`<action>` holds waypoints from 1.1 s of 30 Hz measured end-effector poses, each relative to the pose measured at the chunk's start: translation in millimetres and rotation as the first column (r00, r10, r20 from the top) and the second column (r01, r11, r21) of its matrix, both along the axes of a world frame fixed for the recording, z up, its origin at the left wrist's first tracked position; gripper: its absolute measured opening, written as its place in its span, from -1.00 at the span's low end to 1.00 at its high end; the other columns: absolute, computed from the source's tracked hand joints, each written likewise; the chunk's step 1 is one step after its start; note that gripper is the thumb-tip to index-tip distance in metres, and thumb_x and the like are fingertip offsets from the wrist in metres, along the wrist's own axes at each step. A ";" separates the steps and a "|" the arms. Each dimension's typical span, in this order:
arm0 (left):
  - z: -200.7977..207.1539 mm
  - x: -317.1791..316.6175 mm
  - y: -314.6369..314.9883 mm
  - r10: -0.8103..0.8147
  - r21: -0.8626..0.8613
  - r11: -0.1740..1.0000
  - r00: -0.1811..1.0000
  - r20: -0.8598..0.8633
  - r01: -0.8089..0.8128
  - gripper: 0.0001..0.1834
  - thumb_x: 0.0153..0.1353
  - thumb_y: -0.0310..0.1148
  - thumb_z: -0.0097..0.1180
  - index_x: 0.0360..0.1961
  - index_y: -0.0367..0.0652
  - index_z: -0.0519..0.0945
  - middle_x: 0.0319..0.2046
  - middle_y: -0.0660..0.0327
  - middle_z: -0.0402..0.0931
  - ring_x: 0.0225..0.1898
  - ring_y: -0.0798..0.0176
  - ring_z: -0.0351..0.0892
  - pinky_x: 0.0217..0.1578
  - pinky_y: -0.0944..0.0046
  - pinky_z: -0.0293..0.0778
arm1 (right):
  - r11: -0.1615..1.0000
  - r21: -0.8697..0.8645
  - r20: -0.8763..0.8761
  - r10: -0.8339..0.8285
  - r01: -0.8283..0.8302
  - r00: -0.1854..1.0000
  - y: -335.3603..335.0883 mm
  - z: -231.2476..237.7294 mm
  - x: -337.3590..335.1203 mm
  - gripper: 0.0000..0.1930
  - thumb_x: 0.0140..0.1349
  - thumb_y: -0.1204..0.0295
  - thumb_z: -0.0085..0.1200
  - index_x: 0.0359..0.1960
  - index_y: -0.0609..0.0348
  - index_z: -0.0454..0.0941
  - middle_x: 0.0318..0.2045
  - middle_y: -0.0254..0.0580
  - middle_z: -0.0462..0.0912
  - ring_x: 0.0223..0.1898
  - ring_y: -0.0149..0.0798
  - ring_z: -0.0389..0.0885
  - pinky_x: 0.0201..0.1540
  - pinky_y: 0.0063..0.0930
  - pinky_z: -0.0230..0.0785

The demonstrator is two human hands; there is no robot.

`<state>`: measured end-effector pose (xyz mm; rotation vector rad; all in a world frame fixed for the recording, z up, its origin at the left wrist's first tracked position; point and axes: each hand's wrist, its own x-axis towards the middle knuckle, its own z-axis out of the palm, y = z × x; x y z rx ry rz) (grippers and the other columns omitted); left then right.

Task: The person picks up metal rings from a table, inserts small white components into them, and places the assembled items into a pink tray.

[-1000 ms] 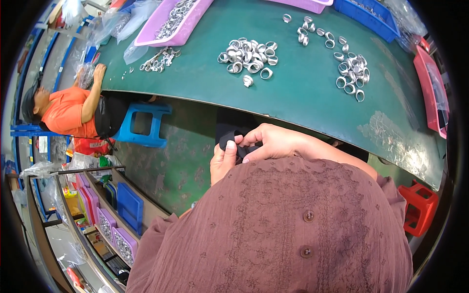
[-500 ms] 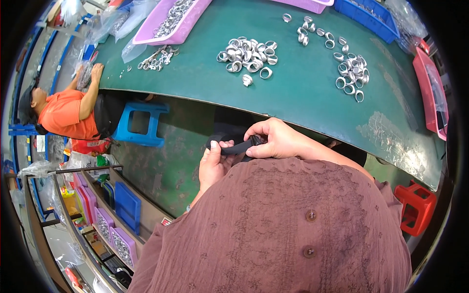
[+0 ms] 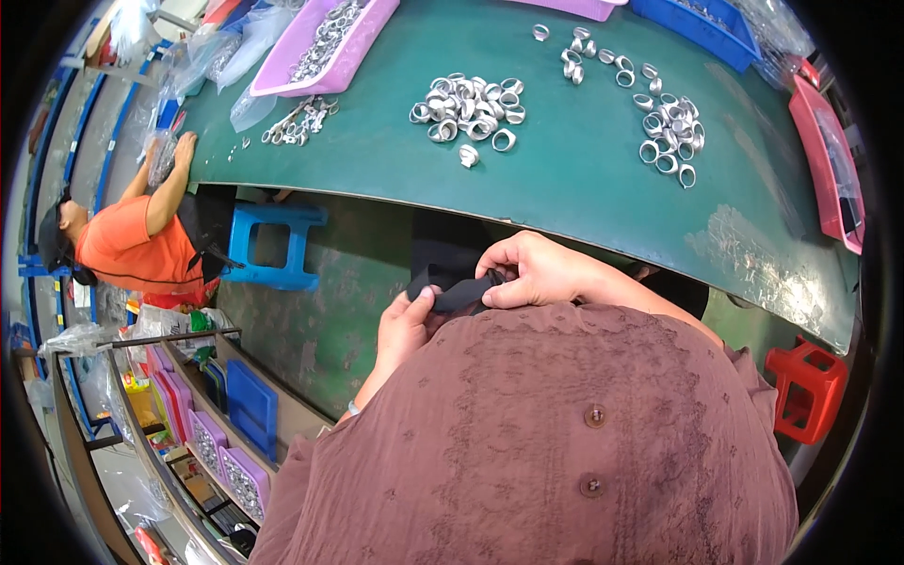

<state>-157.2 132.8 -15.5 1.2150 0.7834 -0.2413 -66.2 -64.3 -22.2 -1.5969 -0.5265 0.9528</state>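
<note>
A black fabric strap [image 3: 454, 296] is stretched between my two hands in front of my waist, below the table's near edge. My left hand [image 3: 407, 323] pinches it at the left, thumb on top, with its other fingers partly hidden. My right hand [image 3: 529, 273] grips the other end between thumb and bent fingers. On the green table [image 3: 377, 141] beyond lies a heap of silver metal rings [image 3: 466, 105], with a single ring [image 3: 469, 155] in front of it. A second heap of rings [image 3: 670, 132] lies to the right, and several loose ones trail behind it.
A pink basket of metal parts [image 3: 344, 56] stands at the far left, a blue basket [image 3: 706, 28] at the far right. A person in orange [image 3: 141, 240] works at the table's left end. Around are a blue stool [image 3: 273, 247], a red stool [image 3: 805, 388] and a shelf rack [image 3: 198, 395].
The strap's loop at my left hand has shifted and spread wider. My left hand has moved slightly down and still pinches it. The view has shifted a little.
</note>
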 end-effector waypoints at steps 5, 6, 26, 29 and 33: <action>3.0 -0.1 -5.8 -0.561 0.890 0.453 0.791 0.243 0.048 -0.40 -0.06 -0.41 0.19 0.04 -0.29 0.28 -0.09 0.08 0.26 -0.04 0.21 0.29 -0.04 0.29 0.28 | 0.996 -0.060 0.090 0.065 -0.060 0.994 -3.3 4.4 1.3 -0.69 -0.09 0.36 0.17 -0.32 0.29 0.50 -0.58 -0.32 0.49 -0.52 -0.49 0.40 -0.45 -0.60 0.28; 4.9 5.3 -4.8 -0.766 0.886 0.425 0.594 0.244 0.184 -0.36 -0.07 -0.42 0.21 0.07 -0.28 0.26 -0.08 0.08 0.25 -0.01 0.20 0.27 -0.03 0.28 0.28 | 0.997 -0.048 0.112 0.068 -0.063 0.991 -3.5 2.4 1.1 -0.67 -0.10 0.34 0.17 -0.31 0.29 0.50 -0.56 -0.30 0.51 -0.50 -0.47 0.42 -0.43 -0.59 0.30; 22.4 41.8 4.6 -0.625 -0.026 0.781 0.779 -0.049 0.624 -0.84 0.13 -0.31 0.05 -0.52 -0.13 0.45 -0.74 0.45 0.27 -0.75 0.60 0.10 -0.73 0.56 0.00 | 0.997 0.057 0.192 0.030 -0.042 0.981 0.3 0.8 5.1 -0.66 -0.19 0.34 0.17 -0.35 0.28 0.51 -0.56 -0.11 0.54 -0.51 -0.30 0.49 -0.41 -0.46 0.34; 22.1 38.1 10.5 -0.630 -0.039 0.777 0.776 -0.046 0.628 -0.84 0.14 -0.33 0.04 -0.54 -0.12 0.43 -0.73 0.46 0.29 -0.75 0.60 0.11 -0.75 0.55 0.00 | 0.997 0.045 0.218 0.056 -0.067 0.974 3.1 3.6 4.4 -0.67 -0.19 0.36 0.17 -0.35 0.29 0.51 -0.57 -0.11 0.54 -0.52 -0.29 0.49 -0.42 -0.46 0.34; 14.9 39.3 12.7 -0.709 -0.001 0.703 0.701 -0.074 0.711 -0.85 0.16 -0.36 0.01 -0.53 -0.13 0.42 -0.69 0.45 0.32 -0.71 0.60 0.15 -0.71 0.55 0.08 | 0.997 0.048 0.235 0.051 -0.064 0.971 2.0 1.8 4.3 -0.67 -0.18 0.35 0.17 -0.36 0.29 0.51 -0.57 -0.11 0.54 -0.53 -0.28 0.49 -0.42 -0.46 0.34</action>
